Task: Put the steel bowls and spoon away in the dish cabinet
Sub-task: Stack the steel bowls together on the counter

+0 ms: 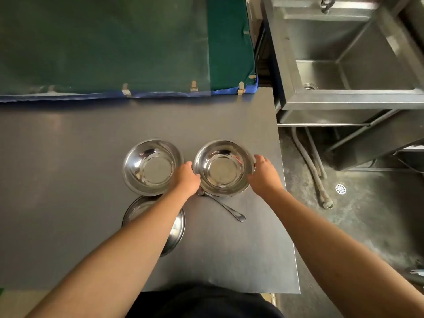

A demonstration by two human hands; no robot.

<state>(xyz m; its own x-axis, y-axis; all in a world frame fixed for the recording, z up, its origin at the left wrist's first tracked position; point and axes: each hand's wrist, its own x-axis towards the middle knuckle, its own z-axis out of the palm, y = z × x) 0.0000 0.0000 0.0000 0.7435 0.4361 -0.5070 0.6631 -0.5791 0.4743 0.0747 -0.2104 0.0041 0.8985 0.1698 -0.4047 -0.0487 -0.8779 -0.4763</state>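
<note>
Both hands clasp the right bowl (pixel 222 168) on the dark table (pixel 68 157): left hand (pixel 187 177) at nine o'clock, right hand (pixel 263 172) at three. The spoon (pixel 223 207) lies at six o'clock, two more bowls (pixel 151 167) left.

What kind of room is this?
Probably a working kitchen or dishwashing area. A deep steel sink stands beside a dark counter holding steel bowls, and the bare floor has a drain.

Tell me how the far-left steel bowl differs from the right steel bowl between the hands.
The far-left round steel bowl sits untouched; the right round steel bowl is gripped at its rim by the left hand and right hand. Only the right one hides the steel spoon's tip. Both are upright, empty.
</note>
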